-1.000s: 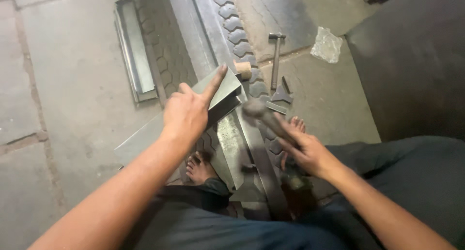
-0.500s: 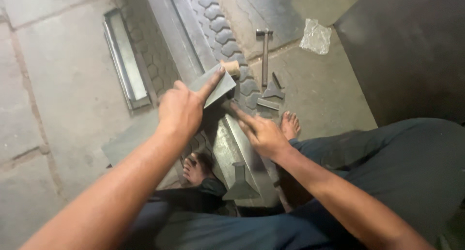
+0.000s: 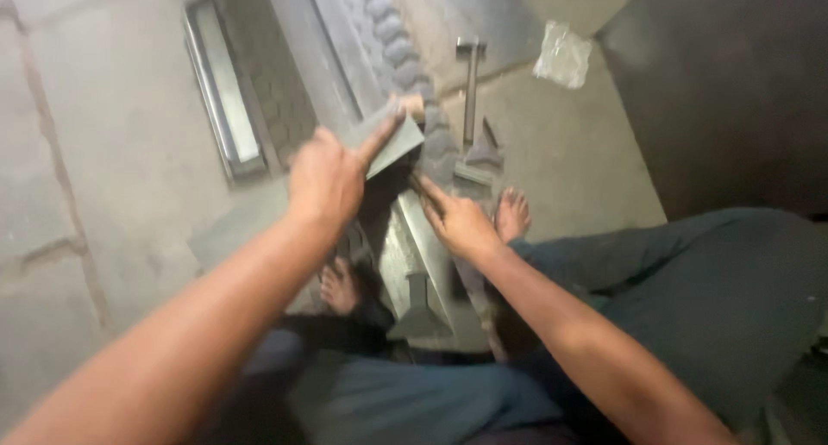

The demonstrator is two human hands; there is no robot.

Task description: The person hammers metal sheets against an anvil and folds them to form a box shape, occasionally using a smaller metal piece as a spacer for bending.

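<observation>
A long metal channel [image 3: 222, 91] lies on the concrete floor [image 3: 103, 152] at left. The left hand [image 3: 328, 179] pins a folded metal sheet piece [image 3: 390, 141] with its forefinger stretched along it. Just beside, the right hand [image 3: 455, 219] rests open, apparently on a metal rail [image 3: 412, 238]. A hammer [image 3: 470, 83] lies beyond.

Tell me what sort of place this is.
Probably a small metal workshop, worked at floor level: a hammer lies on the bare concrete floor, a metal channel sits nearby, and the left hand holds a sheet-metal piece over a steel rail.
</observation>
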